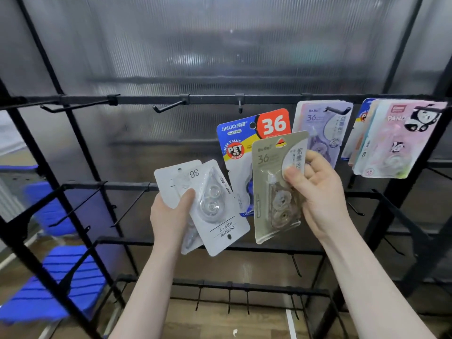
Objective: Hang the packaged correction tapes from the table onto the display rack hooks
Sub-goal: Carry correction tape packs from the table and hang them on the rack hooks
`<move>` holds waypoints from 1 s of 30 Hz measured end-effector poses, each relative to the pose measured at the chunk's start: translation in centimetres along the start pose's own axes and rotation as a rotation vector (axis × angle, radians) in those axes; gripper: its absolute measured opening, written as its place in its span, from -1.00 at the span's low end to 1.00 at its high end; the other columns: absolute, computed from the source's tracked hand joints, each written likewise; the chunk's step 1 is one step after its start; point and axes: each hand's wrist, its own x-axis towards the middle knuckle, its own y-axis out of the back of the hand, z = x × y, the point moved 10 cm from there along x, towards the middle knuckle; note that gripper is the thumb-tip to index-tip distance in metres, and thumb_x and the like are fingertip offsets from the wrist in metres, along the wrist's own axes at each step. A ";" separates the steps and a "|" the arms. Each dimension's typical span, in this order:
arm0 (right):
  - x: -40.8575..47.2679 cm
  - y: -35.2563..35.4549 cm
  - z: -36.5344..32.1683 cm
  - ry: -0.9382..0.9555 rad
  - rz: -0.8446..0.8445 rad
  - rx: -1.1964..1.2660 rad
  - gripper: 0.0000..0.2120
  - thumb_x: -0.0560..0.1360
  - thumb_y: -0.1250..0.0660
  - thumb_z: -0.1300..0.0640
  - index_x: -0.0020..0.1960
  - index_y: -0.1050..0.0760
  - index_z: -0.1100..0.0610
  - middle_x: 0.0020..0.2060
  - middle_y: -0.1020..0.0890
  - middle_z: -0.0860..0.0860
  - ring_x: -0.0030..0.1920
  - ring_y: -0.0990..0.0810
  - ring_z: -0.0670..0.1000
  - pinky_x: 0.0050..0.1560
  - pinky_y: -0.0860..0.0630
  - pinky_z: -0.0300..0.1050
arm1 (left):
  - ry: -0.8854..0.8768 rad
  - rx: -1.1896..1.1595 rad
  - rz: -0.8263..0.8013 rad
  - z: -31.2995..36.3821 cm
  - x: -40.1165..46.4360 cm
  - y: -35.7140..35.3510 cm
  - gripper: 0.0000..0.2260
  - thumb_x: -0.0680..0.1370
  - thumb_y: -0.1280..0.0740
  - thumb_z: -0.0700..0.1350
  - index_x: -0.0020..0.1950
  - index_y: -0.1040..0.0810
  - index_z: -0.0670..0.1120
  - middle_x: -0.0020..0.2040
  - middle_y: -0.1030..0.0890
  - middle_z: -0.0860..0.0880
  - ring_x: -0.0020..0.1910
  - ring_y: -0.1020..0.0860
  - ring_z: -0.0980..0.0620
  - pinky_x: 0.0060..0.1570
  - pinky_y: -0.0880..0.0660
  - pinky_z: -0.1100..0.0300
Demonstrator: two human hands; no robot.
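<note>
Before rack (146, 100): right hand (318, 192) pinches beige pack (271, 192) plus blue pack (234, 148), raised toward bare hook (240, 105); left hand (171, 211) grips white packs (215, 216), apparently held as reserve.

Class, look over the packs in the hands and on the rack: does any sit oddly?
Yes. The white pack in the left hand is upside down: its print is inverted and its hang hole points downward.
</note>
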 end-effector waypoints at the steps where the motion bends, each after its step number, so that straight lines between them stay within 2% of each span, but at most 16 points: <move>1: 0.0 -0.6 -0.2 0.007 0.008 -0.004 -0.71 0.34 -0.34 0.19 0.06 -0.48 0.15 -0.17 -0.71 -0.01 -0.15 -0.67 -0.05 -0.13 -0.59 -0.20 | -0.002 0.002 -0.012 0.1 0.2 0.2 -0.93 0.51 -0.38 -0.13 -0.07 -0.53 0.03 -0.06 -0.62 0.11 -0.05 -0.58 0.12 -0.18 -0.44 0.22; 2: 0.1 -1.1 -0.3 0.011 0.016 -0.006 -0.71 0.34 -0.34 0.19 0.07 -0.48 0.15 -0.17 -0.71 -0.01 -0.15 -0.67 -0.05 -0.13 -0.59 -0.20 | -0.004 0.003 -0.022 0.1 0.5 0.5 -0.93 0.50 -0.38 -0.12 -0.04 -0.55 0.01 -0.05 -0.62 0.10 -0.04 -0.59 0.11 -0.17 -0.45 0.20; 5: 0.4 -2.6 -0.3 0.008 0.038 -0.023 -0.74 0.37 -0.35 0.17 0.05 -0.48 0.14 -0.16 -0.71 -0.03 -0.13 -0.68 -0.06 -0.15 -0.58 -0.22 | -0.008 -0.025 -0.035 0.6 1.4 1.4 -0.76 0.42 -0.42 0.01 0.04 -0.56 -0.04 -0.02 -0.64 0.07 -0.01 -0.60 0.07 -0.07 -0.49 0.13; 9: 0.8 -3.3 0.0 -0.005 0.096 -0.078 -0.83 0.48 -0.32 0.24 0.06 -0.48 0.11 -0.13 -0.71 -0.10 -0.06 -0.68 -0.08 -0.16 -0.58 -0.25 | -0.029 -0.013 -0.041 1.2 2.4 2.4 -0.81 0.47 -0.39 -0.05 0.05 -0.58 -0.06 -0.03 -0.64 0.06 0.00 -0.60 0.06 -0.11 -0.46 0.16; 12: 0.8 -3.4 0.4 -0.010 0.139 -0.056 -0.86 0.51 -0.30 0.28 0.03 -0.48 0.11 -0.15 -0.71 -0.09 -0.09 -0.68 -0.08 -0.18 -0.59 -0.24 | -0.051 -0.002 -0.058 1.5 2.6 2.7 -0.77 0.41 -0.37 0.01 0.02 -0.59 -0.04 -0.05 -0.65 0.08 -0.02 -0.60 0.07 -0.10 -0.46 0.15; 17: 0.9 -1.9 1.2 -0.023 0.239 -0.039 -0.85 0.51 -0.29 0.31 0.04 -0.49 0.14 -0.10 -0.71 -0.02 -0.03 -0.67 -0.02 0.00 -0.61 -0.10 | -0.043 0.012 -0.079 1.1 2.9 2.8 -0.72 0.36 -0.34 0.06 0.01 -0.58 -0.02 -0.05 -0.65 0.08 -0.01 -0.60 0.06 0.01 -0.50 0.08; 22: 1.2 -2.0 0.7 -0.004 0.254 -0.086 -0.85 0.52 -0.29 0.30 0.06 -0.49 0.14 -0.04 -0.69 0.00 0.02 -0.66 0.00 0.01 -0.61 -0.10 | -0.030 0.022 -0.089 0.7 3.4 2.8 -0.92 0.50 -0.38 -0.09 -0.03 -0.57 0.00 -0.05 -0.65 0.08 0.01 -0.60 0.03 0.04 -0.50 0.05; 24: 1.5 -2.3 0.4 0.008 0.252 -0.109 -0.86 0.52 -0.29 0.29 0.05 -0.49 0.12 -0.02 -0.68 0.01 0.02 -0.66 -0.01 0.00 -0.61 -0.11 | -0.032 0.014 -0.099 0.7 3.5 2.7 -0.92 0.48 -0.39 -0.07 -0.04 -0.57 0.01 -0.06 -0.65 0.08 0.00 -0.61 0.03 0.04 -0.51 0.03; 27: 1.9 -2.1 0.8 0.000 0.261 -0.135 -0.86 0.52 -0.30 0.28 0.04 -0.49 0.12 -0.01 -0.67 0.01 -0.01 -0.67 -0.03 -0.07 -0.61 -0.17 | -0.037 -0.004 -0.108 1.0 3.6 2.8 -0.81 0.44 -0.38 -0.01 0.01 -0.59 -0.04 -0.05 -0.66 0.06 -0.01 -0.61 0.03 0.01 -0.52 0.05; 30: 2.4 -1.4 2.1 -0.042 0.288 -0.173 -0.85 0.53 -0.30 0.26 0.09 -0.49 0.14 -0.01 -0.66 -0.01 -0.03 -0.67 -0.07 -0.14 -0.58 -0.21 | -0.031 -0.013 -0.104 1.1 3.8 3.0 -0.86 0.49 -0.38 -0.10 0.03 -0.58 -0.06 -0.05 -0.64 0.08 -0.01 -0.60 0.06 -0.02 -0.50 0.11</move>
